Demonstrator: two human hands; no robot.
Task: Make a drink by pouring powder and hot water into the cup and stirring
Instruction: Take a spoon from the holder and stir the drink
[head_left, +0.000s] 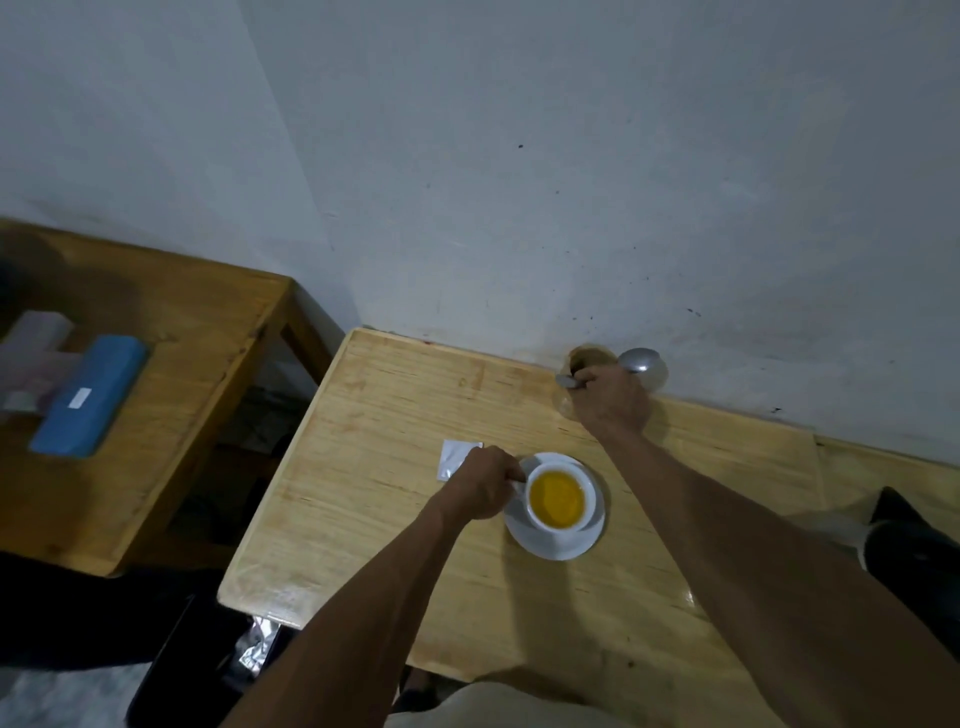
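A white cup (558, 525) with orange-yellow liquid stands on a white saucer (550, 545) near the middle of the light wooden table (389, 415). My left hand (483, 488) pinches the cup's handle on its left side. A flat silvery sachet (457, 454) lies on the table just beyond that hand, partly hidden by it. My right hand (613, 402) is at the table's far edge by the wall, closed around a metal spoon (641, 361); its bowl sticks out to the right. A clear glass-like container (584, 358) stands behind the hand, mostly hidden.
The wall (571, 182) runs right behind the table's far edge. A darker wooden table (171, 364) at the left carries a blue box (88, 395) and a clear plastic item (31, 348). A dark object (914, 545) sits at the right. Crumpled foil (257, 644) lies on the floor.
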